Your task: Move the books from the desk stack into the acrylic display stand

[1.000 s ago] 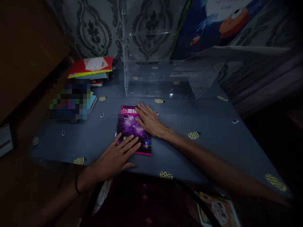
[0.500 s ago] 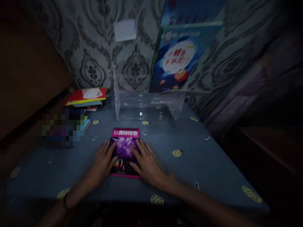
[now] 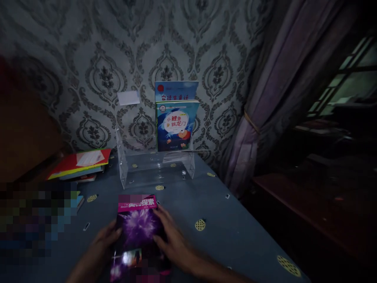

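A purple and black book point(image 3: 135, 232) with a pink title band lies between my hands, at the near part of the table, its cover facing up. My left hand point(image 3: 104, 241) grips its left edge, the thumb on the cover and the other fingers hidden. On the right edge is my right hand point(image 3: 173, 239), with the thumb over the cover and the index finger along the side. The book looks raised off the cloth, though its lower end is partly blurred.
Behind it stands a clear acrylic rack point(image 3: 122, 169), with blue picture books point(image 3: 173, 135) upright at its right. A stack with a red folder point(image 3: 67, 165) lies at the left. The table's right edge point(image 3: 253, 216) runs past a tied curtain point(image 3: 246, 153).
My hands lay flat on the book before; now they clasp its two sides, and the book appears lifted and nearer. The view has swung up and right.
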A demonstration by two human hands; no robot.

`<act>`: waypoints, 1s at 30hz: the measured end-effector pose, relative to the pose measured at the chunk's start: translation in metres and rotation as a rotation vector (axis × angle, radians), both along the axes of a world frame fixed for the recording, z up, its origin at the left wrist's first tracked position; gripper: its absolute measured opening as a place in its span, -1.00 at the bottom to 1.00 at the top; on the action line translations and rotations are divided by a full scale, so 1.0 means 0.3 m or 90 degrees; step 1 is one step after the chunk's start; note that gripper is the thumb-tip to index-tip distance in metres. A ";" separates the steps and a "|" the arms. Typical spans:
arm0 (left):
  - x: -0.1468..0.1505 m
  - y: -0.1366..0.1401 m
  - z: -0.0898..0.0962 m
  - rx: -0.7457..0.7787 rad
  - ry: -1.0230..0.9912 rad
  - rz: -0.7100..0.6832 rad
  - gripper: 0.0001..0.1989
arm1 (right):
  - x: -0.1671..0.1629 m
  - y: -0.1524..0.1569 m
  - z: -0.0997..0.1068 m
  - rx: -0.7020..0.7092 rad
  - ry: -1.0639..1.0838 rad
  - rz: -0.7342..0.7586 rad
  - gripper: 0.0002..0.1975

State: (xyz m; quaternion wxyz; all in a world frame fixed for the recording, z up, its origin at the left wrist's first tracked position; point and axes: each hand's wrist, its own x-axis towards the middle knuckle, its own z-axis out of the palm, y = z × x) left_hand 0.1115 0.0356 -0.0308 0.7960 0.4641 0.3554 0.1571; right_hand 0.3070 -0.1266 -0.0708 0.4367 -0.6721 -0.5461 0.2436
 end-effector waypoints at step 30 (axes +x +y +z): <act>0.841 0.245 0.509 0.541 -0.311 -0.130 -0.60 | 0.818 0.190 0.604 0.325 0.107 -0.109 -0.56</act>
